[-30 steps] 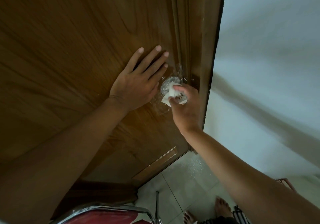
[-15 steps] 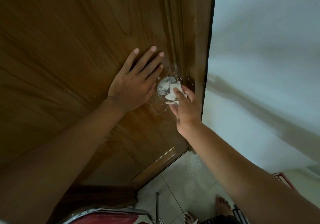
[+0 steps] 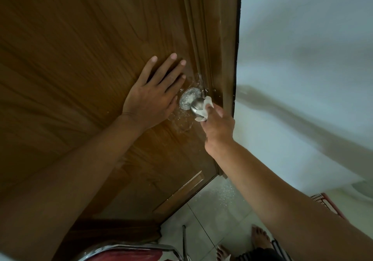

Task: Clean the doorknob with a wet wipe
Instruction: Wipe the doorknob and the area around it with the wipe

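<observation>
Wooden door (image 3: 84, 63) fills my view, left hand (image 3: 155, 97) flat against it, while my right hand (image 3: 219, 127) pinching the wet wipe (image 3: 204, 109) has slid off the plate (image 3: 188, 97) onto the doorknob (image 3: 196, 105), probably its right side now.

Brown wooden door (image 3: 84, 55) beside pale wall (image 3: 302, 63) (dimly lit), light tiled floor (image 3: 218, 216), chrome-framed red chair (image 3: 129, 250) below.

Bare door (image 3: 80, 59) fills the upper left of frame, open for passing. At centre, left hand (image 3: 153, 97) crowds the doorknob (image 3: 195, 104) from the left, right hand (image 3: 219, 127) from lower right; door frame (image 3: 226, 59) hems the right.
</observation>
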The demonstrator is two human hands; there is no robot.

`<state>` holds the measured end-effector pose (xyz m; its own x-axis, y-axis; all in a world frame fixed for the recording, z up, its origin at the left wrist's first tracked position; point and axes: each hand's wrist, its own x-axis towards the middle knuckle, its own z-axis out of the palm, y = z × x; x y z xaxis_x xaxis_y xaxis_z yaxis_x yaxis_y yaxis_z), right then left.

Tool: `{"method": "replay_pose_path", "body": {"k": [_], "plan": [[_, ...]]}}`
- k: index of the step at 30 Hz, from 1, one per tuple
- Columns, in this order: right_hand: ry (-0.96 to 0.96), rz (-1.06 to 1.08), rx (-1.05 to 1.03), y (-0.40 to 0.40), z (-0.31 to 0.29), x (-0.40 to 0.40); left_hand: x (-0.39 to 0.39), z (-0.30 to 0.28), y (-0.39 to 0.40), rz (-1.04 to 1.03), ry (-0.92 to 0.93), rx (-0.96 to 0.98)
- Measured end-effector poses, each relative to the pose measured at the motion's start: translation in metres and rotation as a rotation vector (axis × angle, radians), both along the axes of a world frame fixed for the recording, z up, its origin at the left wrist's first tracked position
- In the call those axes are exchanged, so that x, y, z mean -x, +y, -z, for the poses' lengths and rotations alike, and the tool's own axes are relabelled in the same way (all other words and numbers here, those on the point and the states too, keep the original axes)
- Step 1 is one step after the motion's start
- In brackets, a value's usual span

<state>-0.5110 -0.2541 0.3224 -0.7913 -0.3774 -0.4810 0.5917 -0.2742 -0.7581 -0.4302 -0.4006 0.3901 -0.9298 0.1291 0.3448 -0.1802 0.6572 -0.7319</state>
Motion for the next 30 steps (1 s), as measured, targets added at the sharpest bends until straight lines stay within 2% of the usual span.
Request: {"method": "replay_pose_path", "body": {"k": [4, 6, 10, 12, 14, 19, 23, 26, 30], "plan": [[0.064, 0.124, -0.068, 0.002, 0.006, -0.001, 0.002, 0.0, 0.004, 0.021, 0.0, -0.075], [0.091, 0.116, -0.109, 0.004, 0.011, -0.002, 0.006, 0.004, 0.011, 0.072, -0.06, -0.153], [0.191, 0.123, -0.16, 0.005, 0.016, -0.006, 0.013, 0.02, 0.026, 0.162, -0.279, -0.423], [0.238, 0.116, -0.201, 0.004, 0.014, -0.007, 0.014, 0.026, 0.03, 0.153, -0.356, -0.578], [0.249, 0.076, -0.222, 0.002, 0.014, -0.008, 0.015, 0.029, 0.03, 0.12, -0.391, -0.652], [0.272, 0.05, -0.225, 0.001, 0.022, -0.016, 0.018, 0.026, 0.032, 0.135, -0.366, -0.802], [0.385, 0.137, -0.244, 0.001, 0.015, -0.009, 0.021, 0.027, 0.03, 0.118, -0.357, -0.829], [0.497, 0.132, -0.343, 0.002, 0.014, -0.01, 0.023, 0.027, 0.029, 0.1, -0.348, -0.87], [0.46, 0.099, -0.382, 0.004, 0.018, -0.017, 0.023, 0.027, 0.028, 0.096, -0.337, -0.916]]}}
